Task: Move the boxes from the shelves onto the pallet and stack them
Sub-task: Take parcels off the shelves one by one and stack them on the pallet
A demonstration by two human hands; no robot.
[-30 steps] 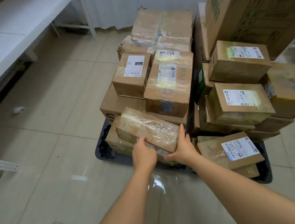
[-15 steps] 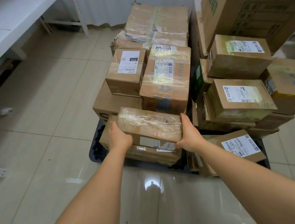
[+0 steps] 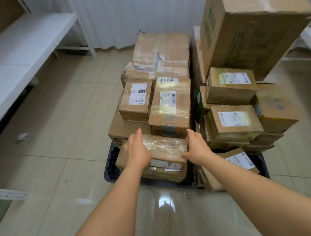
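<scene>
Both hands shift since half-second-ago frame: left hand (image 3: 137,153) slides from box end up onto top, fingers now straight, pressing flat; right hand (image 3: 196,145) loosens, fingers straight against right end, thumb along front edge. Neither grips. Taped box (image 3: 165,149) now sits further in on pallet (image 3: 111,168), on front-left stack, touching labelled box (image 3: 169,108) just behind. Tall box stack (image 3: 234,120) right of it. White shelf (image 3: 14,56) far left of pallet.

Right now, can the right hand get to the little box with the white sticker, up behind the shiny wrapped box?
Probably yes. The right hand rests on the wrapped box, and the stickered box sits uncovered just beyond, nothing above it.
</scene>
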